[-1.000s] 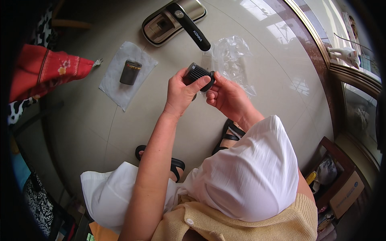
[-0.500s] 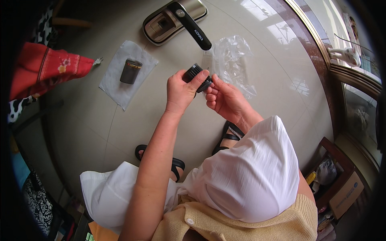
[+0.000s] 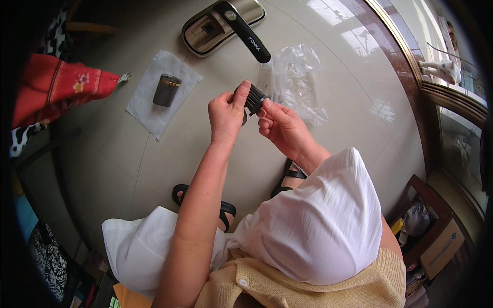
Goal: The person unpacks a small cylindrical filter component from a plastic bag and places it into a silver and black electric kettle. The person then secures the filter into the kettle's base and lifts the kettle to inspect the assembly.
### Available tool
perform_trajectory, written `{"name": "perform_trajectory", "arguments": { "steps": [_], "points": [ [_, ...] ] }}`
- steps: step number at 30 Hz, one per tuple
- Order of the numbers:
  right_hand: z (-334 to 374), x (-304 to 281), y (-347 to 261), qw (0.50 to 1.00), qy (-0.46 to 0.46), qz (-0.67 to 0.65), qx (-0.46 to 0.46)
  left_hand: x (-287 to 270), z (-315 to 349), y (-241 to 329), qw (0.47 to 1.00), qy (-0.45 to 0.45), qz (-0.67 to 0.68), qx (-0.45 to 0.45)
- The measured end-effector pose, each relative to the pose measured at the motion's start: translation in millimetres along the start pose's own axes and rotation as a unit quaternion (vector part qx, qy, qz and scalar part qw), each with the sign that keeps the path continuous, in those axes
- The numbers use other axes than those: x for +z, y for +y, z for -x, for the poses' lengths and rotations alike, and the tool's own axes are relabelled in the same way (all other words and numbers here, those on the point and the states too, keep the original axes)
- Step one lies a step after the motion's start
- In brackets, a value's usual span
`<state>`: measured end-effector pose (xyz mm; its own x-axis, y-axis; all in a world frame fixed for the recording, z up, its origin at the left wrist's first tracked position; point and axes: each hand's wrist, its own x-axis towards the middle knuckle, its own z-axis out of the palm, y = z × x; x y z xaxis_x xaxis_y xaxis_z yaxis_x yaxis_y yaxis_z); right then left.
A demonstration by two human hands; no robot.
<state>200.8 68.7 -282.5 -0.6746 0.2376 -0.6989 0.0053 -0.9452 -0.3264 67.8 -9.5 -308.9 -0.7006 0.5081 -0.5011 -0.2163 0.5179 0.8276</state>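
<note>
A black ribbed filter (image 3: 255, 98), short and roughly cylindrical, is held between my hands above the floor. My left hand (image 3: 225, 117) wraps round its left side, thumb stretched up along it. At its right lower end, my right hand (image 3: 285, 127) pinches the edge between thumb and fingers, the other fingers curled in. Part of the filter is hidden behind my left fingers. To the left, a dark smoky cup (image 3: 166, 92) with a gold band near its top stands on a white sheet (image 3: 141, 110).
A gold and black handheld vacuum cleaner (image 3: 205, 38) lies at the back. A crumpled clear plastic bag (image 3: 298, 77) is just beyond my right hand. On the left, red flowered fabric (image 3: 67, 87) hangs beside a plug (image 3: 125, 77). A wooden shelf (image 3: 436, 205) stands at right.
The filter has been turned in my hands, so more of its ribbed side shows. My left thumb has shifted up, and my right hand has moved slightly left.
</note>
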Motion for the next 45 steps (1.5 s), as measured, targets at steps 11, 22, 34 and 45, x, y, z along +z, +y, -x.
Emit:
{"name": "perform_trajectory", "arguments": {
  "steps": [11,22,34,45],
  "points": [
    [-5.2,-7.9,-4.9,0.998,-0.012,-0.049,0.023,0.1,2.2,4.5,1.000,0.002,-0.012,0.003],
    [-10.9,-14.4,-6.7,0.992,-0.023,-0.111,0.056,1.1,7.1,10.6,0.999,0.002,0.039,0.005],
    [-13.8,-14.4,-6.3,0.986,-0.021,-0.154,0.066,0.0,9.4,16.2,0.998,-0.006,0.060,0.004],
    [-18.0,-19.9,-5.1,0.974,-0.034,-0.200,0.102,0.4,12.7,24.7,0.994,-0.031,0.101,0.003]
  ]
}}
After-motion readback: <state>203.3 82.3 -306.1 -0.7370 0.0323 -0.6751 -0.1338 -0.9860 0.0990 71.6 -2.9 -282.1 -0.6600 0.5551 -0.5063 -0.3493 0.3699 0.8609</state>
